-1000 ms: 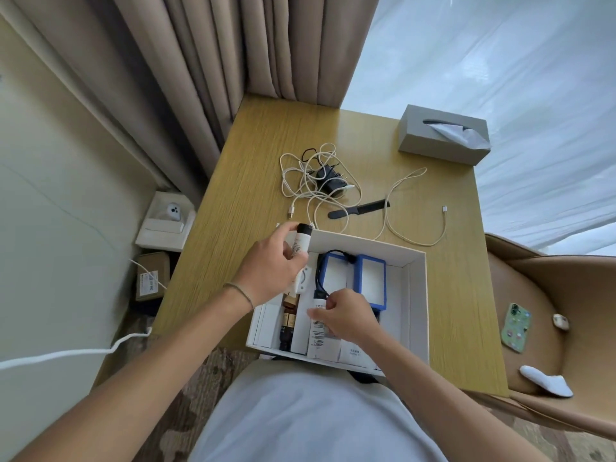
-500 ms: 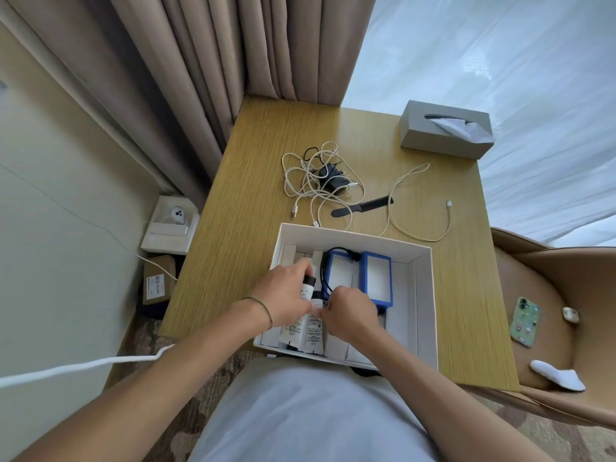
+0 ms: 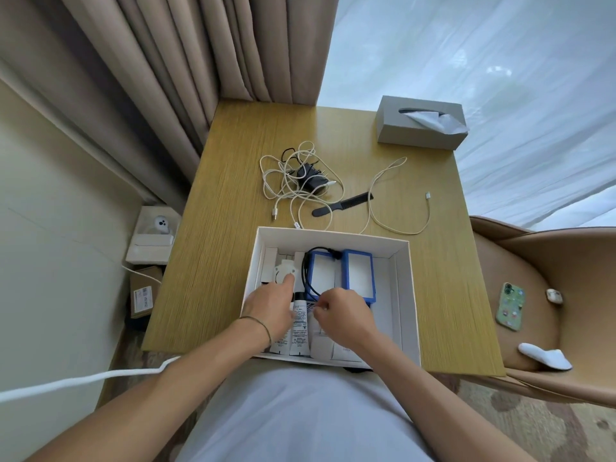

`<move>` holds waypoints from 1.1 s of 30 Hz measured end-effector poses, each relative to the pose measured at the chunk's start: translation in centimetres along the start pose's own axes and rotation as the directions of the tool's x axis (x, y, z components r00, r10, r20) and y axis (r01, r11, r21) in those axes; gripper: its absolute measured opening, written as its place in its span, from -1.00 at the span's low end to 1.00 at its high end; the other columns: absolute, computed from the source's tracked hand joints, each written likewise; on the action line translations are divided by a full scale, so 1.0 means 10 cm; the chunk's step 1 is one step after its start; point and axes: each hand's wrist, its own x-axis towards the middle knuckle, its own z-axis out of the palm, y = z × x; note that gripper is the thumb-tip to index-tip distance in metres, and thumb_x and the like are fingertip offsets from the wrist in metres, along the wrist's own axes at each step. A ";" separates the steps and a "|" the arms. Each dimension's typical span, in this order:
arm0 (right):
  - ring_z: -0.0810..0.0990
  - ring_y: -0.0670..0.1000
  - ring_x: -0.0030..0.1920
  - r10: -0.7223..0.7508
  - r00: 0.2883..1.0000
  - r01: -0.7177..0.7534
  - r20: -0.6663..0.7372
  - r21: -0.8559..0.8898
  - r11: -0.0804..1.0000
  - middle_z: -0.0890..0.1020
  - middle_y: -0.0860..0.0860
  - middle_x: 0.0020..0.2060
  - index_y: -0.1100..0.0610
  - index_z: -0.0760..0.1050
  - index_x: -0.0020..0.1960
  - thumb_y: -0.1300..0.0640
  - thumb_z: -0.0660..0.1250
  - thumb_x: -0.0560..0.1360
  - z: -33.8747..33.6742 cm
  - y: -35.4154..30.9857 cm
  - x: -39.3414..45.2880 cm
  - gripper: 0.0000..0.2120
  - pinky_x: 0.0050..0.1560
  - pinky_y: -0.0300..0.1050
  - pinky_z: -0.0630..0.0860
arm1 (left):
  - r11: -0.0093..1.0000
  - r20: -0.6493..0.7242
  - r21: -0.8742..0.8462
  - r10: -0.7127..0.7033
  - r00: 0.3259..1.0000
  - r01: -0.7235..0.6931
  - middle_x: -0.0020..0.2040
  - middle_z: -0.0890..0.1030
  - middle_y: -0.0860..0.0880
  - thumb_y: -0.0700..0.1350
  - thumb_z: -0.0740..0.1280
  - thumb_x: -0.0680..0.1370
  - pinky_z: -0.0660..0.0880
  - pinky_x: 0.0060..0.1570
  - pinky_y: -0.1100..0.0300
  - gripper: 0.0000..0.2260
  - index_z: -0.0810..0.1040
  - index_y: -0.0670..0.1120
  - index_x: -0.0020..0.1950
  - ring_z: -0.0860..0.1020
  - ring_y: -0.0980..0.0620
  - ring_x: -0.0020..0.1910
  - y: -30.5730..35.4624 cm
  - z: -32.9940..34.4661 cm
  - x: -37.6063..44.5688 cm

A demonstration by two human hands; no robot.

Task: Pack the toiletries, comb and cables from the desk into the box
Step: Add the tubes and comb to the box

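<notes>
An open white box (image 3: 333, 233) sits at the desk's near edge. Inside it lie two blue-framed packs (image 3: 358, 273), a black cable (image 3: 305, 271), a round white piece (image 3: 283, 271) and several white tubes. One of them, the tube with a black cap (image 3: 299, 323), lies flat. My left hand (image 3: 270, 306) rests beside that tube, its index finger stretched onto the round white piece. My right hand (image 3: 345, 311) has curled fingers pinching the top of a neighbouring white tube (image 3: 321, 341). Beyond the box lie the tangled white cables with a black charger (image 3: 301, 178), a black comb (image 3: 343, 203) and a loose white cable (image 3: 395, 203).
A grey tissue box (image 3: 420, 123) stands at the desk's far right corner. The tan chair (image 3: 540, 261) on the right holds a phone (image 3: 510, 306), an earbud case (image 3: 554, 296) and a white sock (image 3: 546, 356). Curtains hang behind the desk, and small boxes sit on the floor at left.
My left hand carried the black-capped tube down from the box's far rim, laid it flat among the other tubes and let go, then reached to the round white piece. The right hand stayed in the box.
</notes>
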 end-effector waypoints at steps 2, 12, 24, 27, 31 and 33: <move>0.65 0.07 -0.23 -0.002 1.000 0.002 -0.005 0.021 1.000 0.70 0.06 -0.25 0.14 0.66 -0.11 0.10 0.26 0.57 0.00 0.01 0.00 -0.77 -0.41 -0.24 0.40 | 1.000 -0.008 0.013 0.016 1.000 -0.016 -0.10 0.62 -0.09 -0.03 0.32 0.61 0.41 -0.28 0.08 -0.72 0.35 -0.09 0.23 0.60 -0.12 -0.10 0.00 0.00 -0.01; 0.62 0.00 -0.28 -0.027 0.994 0.038 -0.107 0.109 0.993 0.65 -0.06 -0.32 0.03 0.67 -0.08 0.08 0.27 0.53 -0.37 -0.04 0.08 -0.81 -0.35 -0.15 0.51 | 0.993 -0.213 0.032 0.120 0.970 -0.116 -0.08 0.63 0.00 0.05 0.20 0.62 0.48 -0.21 0.11 -0.81 0.49 0.00 0.14 0.62 -0.05 -0.12 0.15 -0.34 -0.02; 0.64 -0.05 -0.34 -0.053 0.956 0.110 -0.288 0.188 0.976 0.66 -0.08 -0.32 0.00 0.64 -0.07 0.06 0.30 0.55 -1.31 -0.04 0.69 -0.86 -0.30 -0.09 0.57 | 0.943 -0.383 -0.158 0.214 0.899 -0.292 -0.09 0.60 0.09 -0.04 0.29 0.58 0.54 -0.16 0.13 -0.87 0.58 0.03 0.09 0.54 0.09 -0.11 0.32 -1.11 0.61; 0.62 0.01 -0.26 -0.099 0.950 0.117 -0.297 0.044 0.992 0.69 -0.03 -0.20 0.02 0.65 -0.02 0.05 0.28 0.56 -1.41 0.03 1.01 -0.83 -0.31 -0.11 0.50 | 0.958 -0.337 -0.155 0.179 0.924 -0.242 -0.06 0.61 0.07 -0.05 0.28 0.58 0.57 -0.10 0.08 -0.84 0.58 0.04 0.12 0.54 0.07 -0.09 0.32 -1.19 0.84; 0.55 0.02 -0.35 -0.118 0.962 0.087 -0.248 -0.136 0.987 0.65 0.00 -0.26 0.04 0.62 -0.09 0.14 0.22 0.55 -1.45 0.18 1.46 -0.80 -0.47 -0.19 0.32 | 0.970 -0.280 -0.130 0.162 0.946 -0.205 -0.02 0.59 0.08 -0.07 0.27 0.58 0.42 -0.16 0.21 -0.85 0.57 0.04 0.12 0.50 0.09 -0.11 0.30 -1.20 1.08; 0.48 -0.03 -0.40 -0.126 0.964 0.082 -0.233 -0.190 0.978 0.62 -0.01 -0.29 0.02 0.60 -0.12 0.17 0.23 0.54 -1.44 0.25 1.66 -0.81 -0.49 -0.20 0.26 | 0.978 -0.252 -0.124 0.135 0.958 -0.170 0.00 0.59 0.08 -0.07 0.28 0.59 0.44 -0.17 0.23 -0.85 0.56 0.04 0.13 0.54 0.08 -0.08 0.27 -1.19 1.16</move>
